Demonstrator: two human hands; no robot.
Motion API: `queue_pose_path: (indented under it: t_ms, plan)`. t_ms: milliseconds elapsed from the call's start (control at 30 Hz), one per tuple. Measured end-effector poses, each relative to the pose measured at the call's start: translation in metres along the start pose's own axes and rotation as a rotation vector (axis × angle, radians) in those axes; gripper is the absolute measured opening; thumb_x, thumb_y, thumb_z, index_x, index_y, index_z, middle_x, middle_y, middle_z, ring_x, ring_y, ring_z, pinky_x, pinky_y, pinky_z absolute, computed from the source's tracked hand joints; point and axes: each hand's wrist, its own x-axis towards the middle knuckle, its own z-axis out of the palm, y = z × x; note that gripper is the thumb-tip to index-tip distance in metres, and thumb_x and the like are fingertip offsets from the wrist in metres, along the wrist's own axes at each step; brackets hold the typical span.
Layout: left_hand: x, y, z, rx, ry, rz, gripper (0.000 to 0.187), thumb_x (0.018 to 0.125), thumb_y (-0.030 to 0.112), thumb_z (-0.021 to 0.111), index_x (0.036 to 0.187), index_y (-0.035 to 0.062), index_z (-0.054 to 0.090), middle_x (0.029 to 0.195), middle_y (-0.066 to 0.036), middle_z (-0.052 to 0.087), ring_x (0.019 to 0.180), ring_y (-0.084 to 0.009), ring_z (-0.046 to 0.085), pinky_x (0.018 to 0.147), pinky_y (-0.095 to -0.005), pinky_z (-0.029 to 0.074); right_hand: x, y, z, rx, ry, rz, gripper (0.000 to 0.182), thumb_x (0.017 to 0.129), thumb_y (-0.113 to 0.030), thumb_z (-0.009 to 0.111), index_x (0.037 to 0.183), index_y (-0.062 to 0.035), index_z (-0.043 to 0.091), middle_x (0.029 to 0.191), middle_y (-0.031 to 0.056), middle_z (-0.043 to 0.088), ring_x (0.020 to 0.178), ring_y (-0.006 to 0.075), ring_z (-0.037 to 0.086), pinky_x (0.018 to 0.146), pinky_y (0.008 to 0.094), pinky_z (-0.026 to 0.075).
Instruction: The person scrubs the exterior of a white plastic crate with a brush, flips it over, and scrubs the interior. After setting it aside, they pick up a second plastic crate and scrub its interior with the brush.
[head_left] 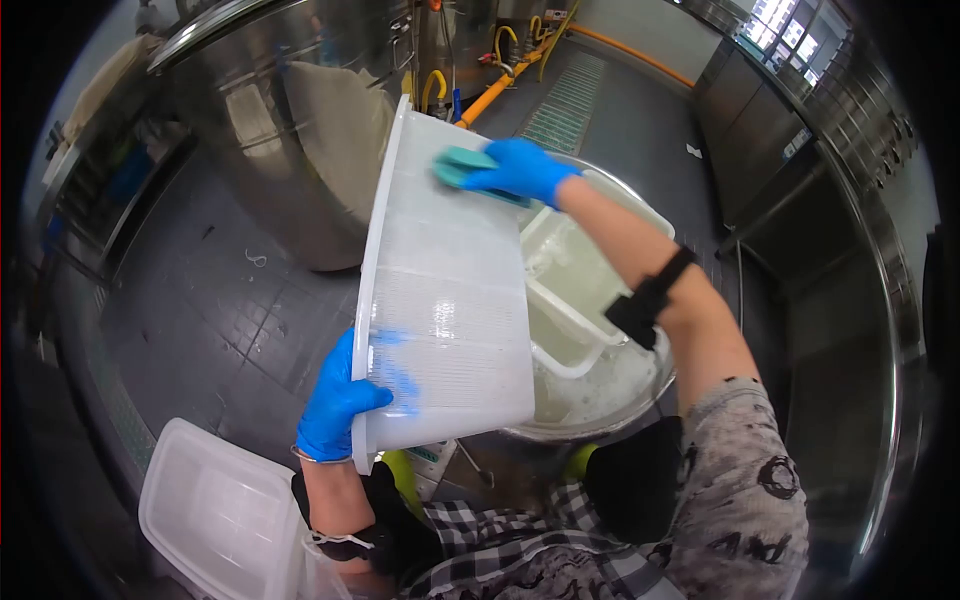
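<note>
My left hand [338, 402], in a blue glove, grips the rim of a white plastic tub [450, 290]. The tub is tilted on its side, its outer wall facing up, and its right edge overlaps the round metal basin. Part of my left fingers shows blue through the translucent wall. Near the tub's far end, my right hand [525, 172], also gloved in blue, is closed on a green scouring pad [460, 165] against the wall. That pad is blurred by motion. Below my right forearm, the metal basin [668, 378] holds cloudy, foamy water and white containers [568, 325].
Another white tub [215, 510] is at the lower left. A large steel vessel [290, 150] stands beyond the held tub. Orange pipes [490, 97] and a floor drain grate [568, 100] lie ahead. Steel cabinets [750, 130] line the right side.
</note>
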Motion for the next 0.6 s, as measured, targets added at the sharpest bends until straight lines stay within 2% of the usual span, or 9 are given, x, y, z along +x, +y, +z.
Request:
queue_pose_path:
  t_ms: [133, 267, 367, 400, 500, 600]
  plan:
    - [-0.004, 0.002, -0.006, -0.048, -0.001, -0.008, 0.067, 0.048, 0.007, 0.058, 0.114, -0.0018, 0.043, 0.100, -0.010, 0.052, 0.092, -0.0198, 0.050, 0.082, -0.0292, 0.039, 0.021, -0.032, 0.004, -0.015, 0.066, -0.091, 0.062, 0.064, -0.059, 0.055, 0.093, -0.0042, 0.057, 0.090, 0.0183, 0.058, 0.088, 0.0309, 0.055, 0.077, 0.0365, 0.042]
    - [-0.004, -0.001, -0.010, -0.024, -0.004, -0.039, 0.069, 0.048, 0.008, 0.058, 0.115, -0.0014, 0.042, 0.100, -0.009, 0.052, 0.093, -0.0196, 0.049, 0.082, -0.0293, 0.039, -0.018, 0.040, -0.006, 0.047, -0.026, -0.003, 0.062, 0.063, -0.060, 0.055, 0.090, -0.0040, 0.058, 0.090, 0.0171, 0.058, 0.088, 0.0309, 0.054, 0.078, 0.0356, 0.041]
    - [-0.002, -0.004, -0.008, -0.001, -0.014, -0.004, 0.070, 0.048, 0.008, 0.058, 0.116, -0.0013, 0.042, 0.101, -0.009, 0.052, 0.092, -0.0195, 0.050, 0.082, -0.0290, 0.040, -0.016, 0.041, -0.015, -0.101, -0.008, 0.018, 0.061, 0.063, -0.059, 0.056, 0.088, -0.0041, 0.059, 0.089, 0.0162, 0.058, 0.087, 0.0307, 0.055, 0.078, 0.0357, 0.041]
    - [-0.002, -0.004, -0.007, -0.014, -0.014, -0.010, 0.071, 0.048, 0.008, 0.059, 0.116, -0.0013, 0.041, 0.101, -0.009, 0.052, 0.092, -0.0195, 0.050, 0.082, -0.0290, 0.040, -0.003, 0.027, -0.017, -0.192, -0.018, -0.032, 0.060, 0.063, -0.059, 0.056, 0.089, -0.0041, 0.059, 0.088, 0.0163, 0.058, 0.086, 0.0308, 0.055, 0.077, 0.0362, 0.042]
    - [-0.002, 0.000, -0.004, -0.029, -0.007, -0.030, 0.073, 0.047, 0.008, 0.059, 0.117, -0.0013, 0.040, 0.102, -0.009, 0.052, 0.094, -0.0196, 0.049, 0.083, -0.0291, 0.039, 0.036, -0.011, -0.008, -0.158, 0.068, -0.046, 0.060, 0.064, -0.058, 0.056, 0.091, -0.0041, 0.058, 0.089, 0.0164, 0.058, 0.085, 0.0308, 0.055, 0.076, 0.0366, 0.042]
    - [-0.003, 0.003, -0.002, -0.013, 0.006, -0.048, 0.074, 0.047, 0.008, 0.059, 0.118, -0.0014, 0.040, 0.103, -0.009, 0.051, 0.095, -0.0197, 0.049, 0.083, -0.0293, 0.039, 0.032, 0.017, -0.001, -0.098, 0.042, -0.003, 0.062, 0.065, -0.058, 0.055, 0.095, -0.0041, 0.056, 0.091, 0.0167, 0.057, 0.085, 0.0308, 0.055, 0.076, 0.0367, 0.042]
